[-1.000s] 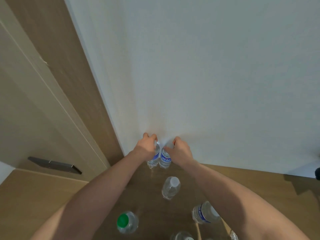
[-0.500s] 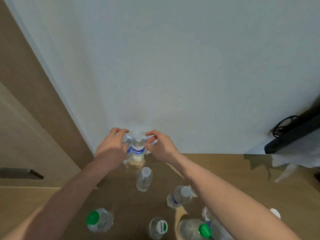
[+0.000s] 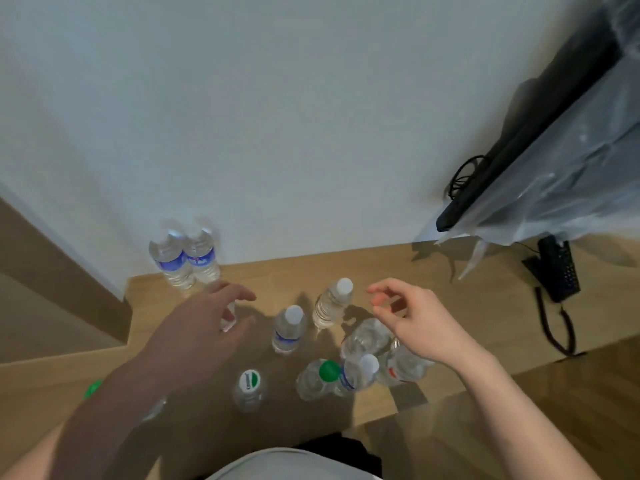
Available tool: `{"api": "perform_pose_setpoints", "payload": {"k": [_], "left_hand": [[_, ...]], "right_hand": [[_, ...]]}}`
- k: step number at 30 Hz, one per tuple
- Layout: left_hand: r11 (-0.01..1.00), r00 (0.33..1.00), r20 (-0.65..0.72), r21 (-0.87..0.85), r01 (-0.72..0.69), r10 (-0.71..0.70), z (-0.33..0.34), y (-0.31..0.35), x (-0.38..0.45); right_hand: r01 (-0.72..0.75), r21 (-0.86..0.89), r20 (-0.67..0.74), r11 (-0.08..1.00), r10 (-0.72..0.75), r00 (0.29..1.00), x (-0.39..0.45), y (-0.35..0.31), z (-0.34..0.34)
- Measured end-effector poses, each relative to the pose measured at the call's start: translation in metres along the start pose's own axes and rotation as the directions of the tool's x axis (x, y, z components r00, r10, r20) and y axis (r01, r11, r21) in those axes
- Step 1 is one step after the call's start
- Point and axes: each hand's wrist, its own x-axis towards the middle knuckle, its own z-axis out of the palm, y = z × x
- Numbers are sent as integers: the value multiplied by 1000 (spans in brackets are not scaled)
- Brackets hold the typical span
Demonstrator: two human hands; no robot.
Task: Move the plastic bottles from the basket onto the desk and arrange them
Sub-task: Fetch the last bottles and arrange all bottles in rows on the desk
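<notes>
Two blue-labelled bottles (image 3: pixel 185 259) stand side by side against the wall at the desk's (image 3: pixel 398 271) back left corner. My left hand (image 3: pixel 204 323) hovers open in front of them, partly covering a bottle (image 3: pixel 228 317) beneath it. My right hand (image 3: pixel 412 320) hovers open over a cluster of clear bottles (image 3: pixel 367 341). Between the hands stand a white-capped bottle (image 3: pixel 289 327) and a second clear one (image 3: pixel 332 303). Closer to me are a green-capped bottle (image 3: pixel 320 377), a bottle with a green-printed lid (image 3: pixel 250 389) and a white-capped bottle (image 3: pixel 358 374). No basket is in view.
A dark telephone (image 3: pixel 557 271) with a coiled cord sits at the desk's right. A black monitor (image 3: pixel 519 143) under plastic sheeting hangs over the right rear. The wall runs along the back, and a lower wooden ledge (image 3: pixel 62 372) lies to the left.
Both hands have let go of the two bottles at the wall and drawn back toward me, fingers apart. The view has tilted down and to the right, showing more bottles and the telephone.
</notes>
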Motion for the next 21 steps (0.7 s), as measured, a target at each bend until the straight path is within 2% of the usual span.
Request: {"api": "perform_pose_setpoints", "payload": {"k": [3, 6, 9, 13, 15, 21], "left_hand": [[1000, 1000, 0, -20, -11, 11, 18, 22, 6], [999, 1000, -11, 45, 16, -16, 36, 43, 8], [984, 997, 45, 168, 52, -60, 55, 56, 11], [933, 975, 125, 333, 136, -186, 77, 70, 20], [916, 958, 150, 361, 176, -244, 88, 73, 26], [857, 943, 77, 447, 258, -324, 108, 74, 42]], "right_hand": [[-43, -50, 7, 998, 43, 999, -8, 29, -7], [-55, -156, 48, 986, 63, 997, -8, 46, -10], [3, -159, 123, 987, 17, 992, -12, 51, -6], [117, -206, 367, 971, -34, 930, -21, 48, 6], [190, -253, 409, 949, -73, 909, -17, 50, 12], [302, -292, 461, 907, -143, 876, 1, 63, 27]]}}
